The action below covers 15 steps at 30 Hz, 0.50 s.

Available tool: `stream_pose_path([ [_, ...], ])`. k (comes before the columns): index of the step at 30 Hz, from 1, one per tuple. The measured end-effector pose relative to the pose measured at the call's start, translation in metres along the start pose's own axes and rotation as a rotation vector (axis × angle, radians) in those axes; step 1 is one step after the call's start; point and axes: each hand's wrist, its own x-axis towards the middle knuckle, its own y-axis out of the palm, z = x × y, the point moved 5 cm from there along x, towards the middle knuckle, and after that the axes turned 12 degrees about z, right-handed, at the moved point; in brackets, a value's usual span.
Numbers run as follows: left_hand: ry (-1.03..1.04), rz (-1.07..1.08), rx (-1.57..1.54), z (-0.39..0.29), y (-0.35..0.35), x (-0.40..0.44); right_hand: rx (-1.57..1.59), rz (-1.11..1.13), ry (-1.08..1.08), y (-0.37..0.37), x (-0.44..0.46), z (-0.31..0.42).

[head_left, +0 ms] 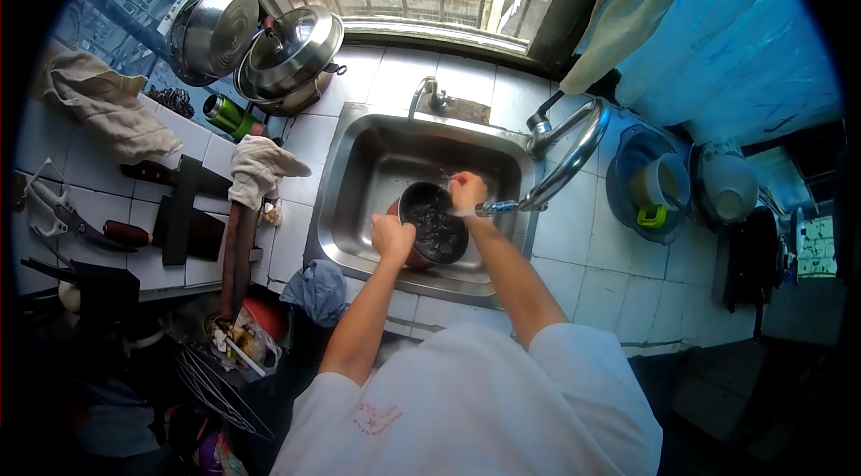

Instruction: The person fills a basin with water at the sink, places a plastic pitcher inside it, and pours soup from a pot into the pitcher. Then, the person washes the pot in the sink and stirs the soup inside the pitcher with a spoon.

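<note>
A dark-lined pot [434, 234] with a reddish-brown outside stands tilted in the steel sink [377, 148]. Rippling water shows inside it. My left hand [393, 238] is closed on the pot's left edge. At the pot's upper right edge is my right hand [466, 192], its fingers pinched together; a small shiny bit shows by the fingertips, too small to name. The curved chrome faucet [587, 139] reaches over my right wrist, its spout end close to the pot.
A small tap [430, 95] stands behind the sink. Stacked metal pots [291, 54] and a green bottle [229, 115] are at the left back. Knives and a cleaver [202, 229] lie on the left tiles. A blue basin [641, 180] sits to the right.
</note>
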Motion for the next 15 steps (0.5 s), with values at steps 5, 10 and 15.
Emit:
stream_pose_path([
  [5,0.133,0.053,0.342,-0.037,-0.005,0.004,-0.238,-0.024,0.269,-0.006,-0.018,-0.051],
  [10,0.251,0.106,0.527,-0.075,0.0,0.005,-0.141,0.548,0.357,0.035,-0.065,-0.055],
  [15,0.39,0.031,0.864,-0.106,0.041,0.009,-0.139,0.394,0.28,0.121,-0.057,-0.119],
])
